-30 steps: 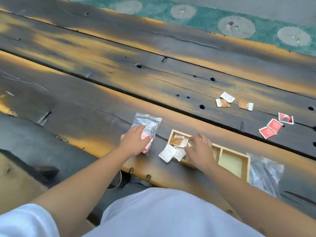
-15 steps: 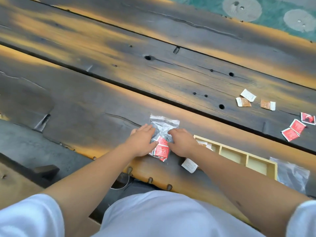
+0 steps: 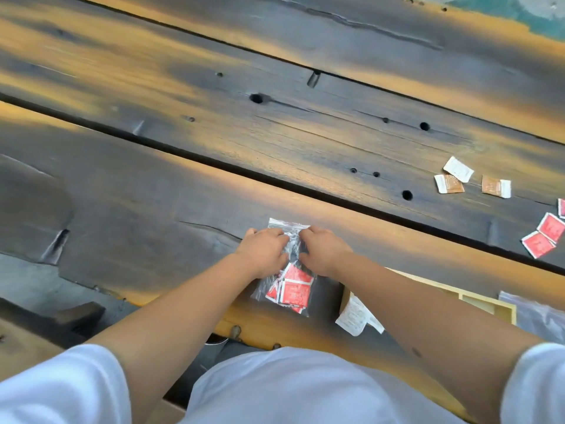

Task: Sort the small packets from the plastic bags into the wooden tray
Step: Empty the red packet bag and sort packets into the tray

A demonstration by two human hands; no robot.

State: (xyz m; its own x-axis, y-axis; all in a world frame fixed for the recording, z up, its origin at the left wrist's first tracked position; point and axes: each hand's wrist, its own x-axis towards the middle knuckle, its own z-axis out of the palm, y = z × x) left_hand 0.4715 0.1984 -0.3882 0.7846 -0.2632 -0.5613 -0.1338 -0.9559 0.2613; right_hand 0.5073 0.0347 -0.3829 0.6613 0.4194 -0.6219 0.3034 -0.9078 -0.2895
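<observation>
A clear zip bag (image 3: 289, 287) with several red packets inside lies on the dark plank table near its front edge. My left hand (image 3: 264, 249) and my right hand (image 3: 324, 250) both pinch the bag's upper part, close to its zip end. The wooden tray (image 3: 489, 304) sits to the right, mostly hidden behind my right forearm. White packets (image 3: 354, 318) lie beside the tray's left end. Loose red packets (image 3: 545, 235) and brown-and-white packets (image 3: 470, 180) lie farther out at the right.
A second clear plastic bag (image 3: 541, 319) lies right of the tray at the frame edge. The table (image 3: 214, 154) is made of long dark planks with gaps and holes. A teal surface (image 3: 519, 13) shows beyond its far edge.
My right hand left the tray and joined my left hand on the bag of red packets. Both hands moved up toward the bag's zip end. The view shifted left and down.
</observation>
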